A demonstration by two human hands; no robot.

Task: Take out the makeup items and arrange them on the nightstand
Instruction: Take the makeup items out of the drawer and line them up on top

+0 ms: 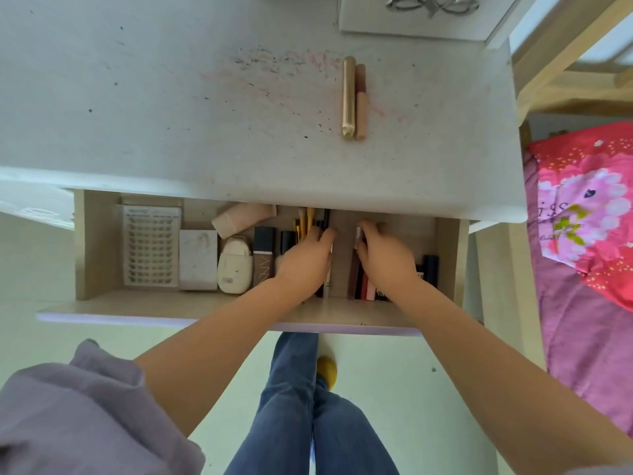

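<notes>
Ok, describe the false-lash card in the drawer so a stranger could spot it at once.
Start at the open drawer under the nightstand top and go to its far left end. The lash card lies flat there, beside a plain white box. It alone is a clear-fronted sheet showing stacked rows of small dark lashes.

Both arms reach forward toward twelve o'clock, bare from the elbows down. The left forearm runs from seven o'clock up toward one, a rolled sleeve [78, 416] bunched at its elbow. The right forearm comes in from five o'clock, angled toward eleven. The left hand [306, 257] lies palm down, knuckles up, its fingers curled downward at the tips. The right hand [385, 250] sits just beside it at three o'clock, also palm down, fingers curled and thumb tucked inward. The hands are close but apart. Whether either grips anything is hidden.
</notes>
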